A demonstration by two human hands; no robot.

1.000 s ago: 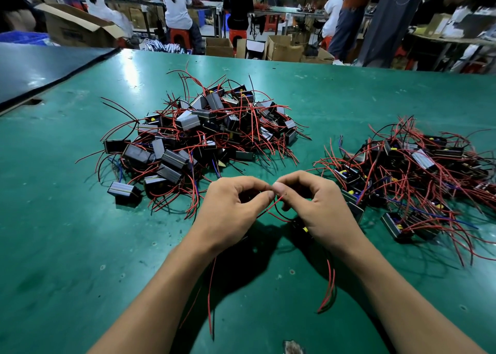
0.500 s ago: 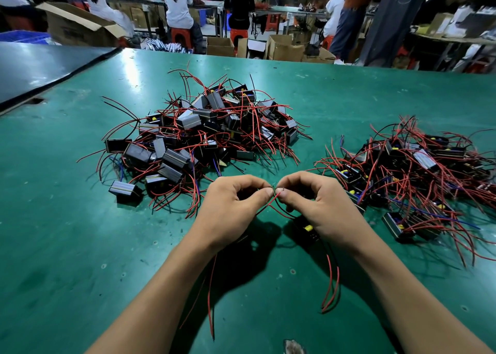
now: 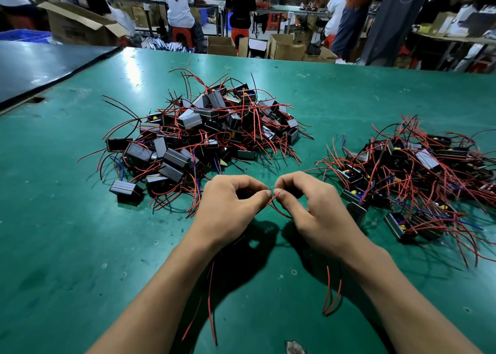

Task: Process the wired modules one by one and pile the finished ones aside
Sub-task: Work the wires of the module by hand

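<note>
Curled fingers (image 3: pixel 264 193) of the left hand (image 3: pixel 228 208), thumb and forefinger pinching the end of a red wire (image 3: pixel 271 200) just above the green table (image 3: pixel 67 246). Tip to tip from the other side, the right hand (image 3: pixel 314 211), likewise curled, thumb and forefinger nipping the same wire end. Module body out of sight under the palms; exact place impossible to tell. Trailing back beneath the forearms toward the near edge, loose red leads (image 3: pixel 210 294): a few under the left wrist, a bent pair under the right.

Farther out, starting at the left: a dark table top (image 3: pixel 40 66) butted against the green one. Next, a heaped pile of black modules (image 3: pixel 204 133) bristling with red wires, just beyond the left hand, with one module (image 3: pixel 125 191) at its near-left edge. Right of the right hand, a flatter second pile (image 3: pixel 418 171): open-faced modules with yellow parts showing, tangled in red and a few blue wires. Past the far edge, cardboard boxes (image 3: pixel 220 46) and people (image 3: pixel 178 1) seated on red stools (image 3: pixel 181 32).
</note>
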